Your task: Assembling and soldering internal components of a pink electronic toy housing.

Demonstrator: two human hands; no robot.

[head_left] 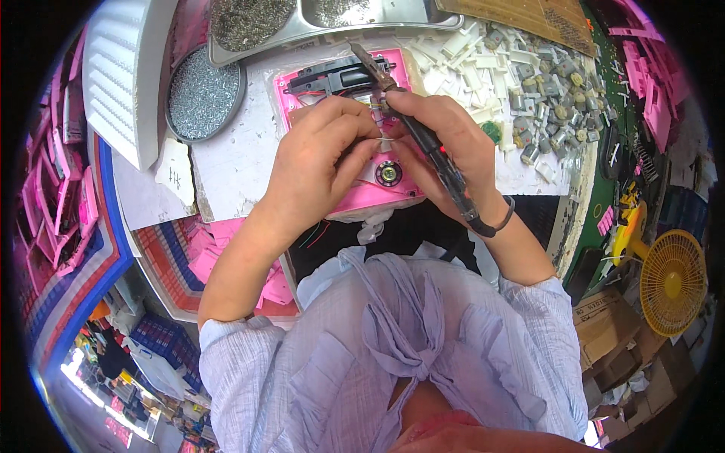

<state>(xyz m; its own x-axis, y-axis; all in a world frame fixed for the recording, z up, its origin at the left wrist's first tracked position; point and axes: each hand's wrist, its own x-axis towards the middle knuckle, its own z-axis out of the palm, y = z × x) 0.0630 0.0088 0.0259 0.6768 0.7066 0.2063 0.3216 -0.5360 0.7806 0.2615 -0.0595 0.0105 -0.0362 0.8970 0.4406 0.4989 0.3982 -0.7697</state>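
Head: two hands [321,157], one soldering iron [418,130].

The dish [242,94] lies left of the casing [366,198], motors [559,106] right.

Lilac blouse [321,377], tied bow [408,321], seemingly crinkled

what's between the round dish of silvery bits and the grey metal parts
Head view: white tabletop, the pink casing under the left hand and right hand, which holds a soldering iron, then white plastic parts.
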